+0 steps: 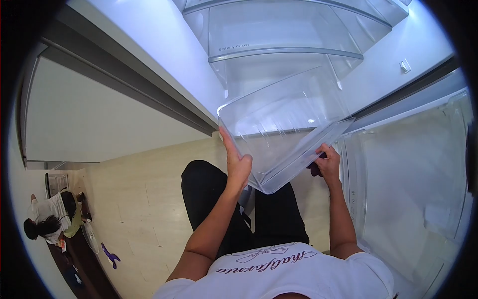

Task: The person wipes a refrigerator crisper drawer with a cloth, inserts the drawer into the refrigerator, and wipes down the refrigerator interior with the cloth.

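A clear plastic fridge drawer [279, 119] is held up at a tilt over my knees, in front of the open fridge. My left hand [236, 162] grips its left side, thumb and fingers closed around the wall. At the drawer's lower right edge is my right hand [327, 162], its fingers bent and pinched. A bunched dark purple cloth [315, 168] is in that hand, partly hidden by the fingers and the drawer. Whether the right fingertips also press on the drawer's edge is hard to make out.
Glass shelves [286, 52] span the fridge interior above the drawer. The open fridge door [408, 169] stands at my right, another door panel [99, 109] at my left. Another person [55, 214] bends over at far left, near a purple object [110, 255] on the floor.
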A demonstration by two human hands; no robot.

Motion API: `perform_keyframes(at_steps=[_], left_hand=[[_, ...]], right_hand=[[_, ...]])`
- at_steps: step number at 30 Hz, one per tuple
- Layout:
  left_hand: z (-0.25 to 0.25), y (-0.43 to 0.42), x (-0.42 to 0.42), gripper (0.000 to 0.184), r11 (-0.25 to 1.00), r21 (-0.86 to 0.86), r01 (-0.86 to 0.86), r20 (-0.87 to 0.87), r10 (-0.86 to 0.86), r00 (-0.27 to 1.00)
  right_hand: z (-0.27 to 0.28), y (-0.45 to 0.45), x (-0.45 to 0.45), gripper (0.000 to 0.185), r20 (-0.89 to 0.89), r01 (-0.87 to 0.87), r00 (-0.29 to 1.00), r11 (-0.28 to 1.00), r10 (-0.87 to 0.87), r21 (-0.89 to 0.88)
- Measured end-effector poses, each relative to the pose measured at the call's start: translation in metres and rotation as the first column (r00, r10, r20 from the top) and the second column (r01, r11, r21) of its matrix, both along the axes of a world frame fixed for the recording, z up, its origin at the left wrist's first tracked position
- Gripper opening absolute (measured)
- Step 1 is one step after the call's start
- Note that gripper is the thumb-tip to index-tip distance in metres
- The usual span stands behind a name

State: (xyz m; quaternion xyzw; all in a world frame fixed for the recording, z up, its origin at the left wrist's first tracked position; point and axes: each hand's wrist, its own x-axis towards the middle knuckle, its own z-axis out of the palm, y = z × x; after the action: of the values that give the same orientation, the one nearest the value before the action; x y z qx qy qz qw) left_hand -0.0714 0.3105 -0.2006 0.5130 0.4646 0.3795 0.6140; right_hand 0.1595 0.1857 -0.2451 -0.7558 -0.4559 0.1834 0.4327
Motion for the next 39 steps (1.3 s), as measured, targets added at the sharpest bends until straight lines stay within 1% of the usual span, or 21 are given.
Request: perform_keyframes(at_steps=[1,2,4,8,10,11,13,14,16,17,18,19,20,21,22,24,26,29,31,34,39], left_hand=[[-0.001,0.003,0.001,0.095,0.995,0.102,0.014,-0.052,-0.008,0.999],[-0.002,0.005,0.002,0.095,0.995,0.101,0.007,-0.054,-0.002,0.999],[-0.006,0.007,0.003,0.095,0.998,0.054,0.037,-0.076,-0.032,0.997],[-0.019,0.014,0.005,0.095,1.0,-0.022,0.004,-0.098,-0.006,0.995],[-0.031,0.018,0.0,0.095,0.996,-0.093,0.004,-0.13,-0.016,0.991],[-0.036,0.02,0.0,0.095,0.994,-0.103,0.03,-0.123,-0.043,0.992],[-0.04,0.021,0.001,0.1,0.989,-0.143,-0.042,-0.037,0.038,0.999],[-0.041,0.019,0.001,0.1,0.988,-0.155,-0.017,-0.033,0.012,0.999],[-0.032,0.019,0.002,0.098,0.975,-0.216,-0.056,-0.1,0.035,0.994],[-0.03,0.021,0.001,0.096,0.96,-0.271,-0.065,-0.092,0.041,0.995],[-0.035,0.024,-0.001,0.096,0.96,-0.277,-0.037,-0.093,0.012,0.996],[-0.044,0.027,-0.004,0.097,0.965,-0.258,-0.038,-0.037,0.03,0.999],[-0.052,0.029,-0.006,0.098,0.969,-0.241,-0.046,0.023,0.053,0.998],[-0.051,0.03,-0.006,0.099,0.966,-0.258,-0.031,0.083,0.054,0.995],[-0.049,0.028,-0.005,0.099,0.964,-0.265,-0.019,0.088,0.044,0.995],[-0.043,0.026,-0.005,0.099,0.937,-0.338,-0.084,0.053,0.108,0.993],[-0.035,0.022,-0.005,0.1,0.941,-0.333,-0.054,0.089,0.088,0.992],[-0.015,0.016,-0.004,0.102,0.931,-0.364,-0.026,0.098,0.066,0.993],[0.001,0.009,-0.002,0.103,0.901,-0.422,-0.102,0.055,0.137,0.989],[0.009,0.007,-0.014,0.1,0.926,-0.375,-0.041,0.135,0.098,0.986],[0.028,0.006,-0.024,0.095,0.903,-0.43,-0.023,0.19,0.115,0.975]], right_hand=[[-0.003,0.003,0.001,0.022,0.007,0.012,1.0,0.999,-0.012,0.031],[-0.005,0.003,0.002,0.022,0.005,0.005,1.0,1.0,-0.006,0.03],[0.004,0.005,-0.002,0.023,-0.053,0.038,0.998,0.999,-0.039,-0.018],[-0.007,0.007,0.004,0.026,-0.027,0.031,0.999,0.997,-0.033,-0.066],[-0.008,0.008,0.003,0.029,0.088,0.01,0.996,0.994,0.0,-0.107],[-0.01,0.008,0.003,0.029,0.095,0.036,0.995,0.992,-0.025,-0.117],[-0.013,0.009,0.003,0.033,0.002,0.015,1.0,0.993,-0.015,-0.114],[-0.014,0.008,0.003,0.033,0.007,0.04,0.999,0.991,-0.04,-0.126],[-0.014,0.01,0.004,0.035,0.003,-0.007,1.0,0.991,0.008,-0.13],[-0.013,0.011,0.005,0.035,0.004,0.02,1.0,0.99,-0.02,-0.137],[-0.008,0.012,0.005,0.036,0.028,-0.008,1.0,0.982,0.014,-0.187],[-0.001,0.013,0.006,0.037,0.05,-0.038,0.997,0.971,0.051,-0.238],[0.007,0.014,0.006,0.037,0.055,-0.018,0.998,0.969,0.032,-0.245],[0.016,0.016,0.006,0.037,0.066,-0.025,0.997,0.958,0.046,-0.286],[0.022,0.016,0.006,0.037,0.075,-0.036,0.995,0.945,0.064,-0.326],[0.026,0.015,0.009,0.037,0.058,-0.051,0.996,0.943,0.074,-0.329],[0.032,0.016,0.011,0.037,0.04,-0.07,0.995,0.944,0.087,-0.322],[0.045,0.014,0.011,0.039,0.115,-0.045,0.99,0.946,0.087,-0.322],[0.062,0.013,0.009,0.035,0.104,-0.057,0.99,0.934,0.1,-0.353],[0.083,0.013,0.007,0.035,0.098,-0.069,0.99,0.946,0.104,-0.316],[0.116,0.017,0.002,0.035,0.142,-0.098,0.978,0.941,0.151,-0.324]])
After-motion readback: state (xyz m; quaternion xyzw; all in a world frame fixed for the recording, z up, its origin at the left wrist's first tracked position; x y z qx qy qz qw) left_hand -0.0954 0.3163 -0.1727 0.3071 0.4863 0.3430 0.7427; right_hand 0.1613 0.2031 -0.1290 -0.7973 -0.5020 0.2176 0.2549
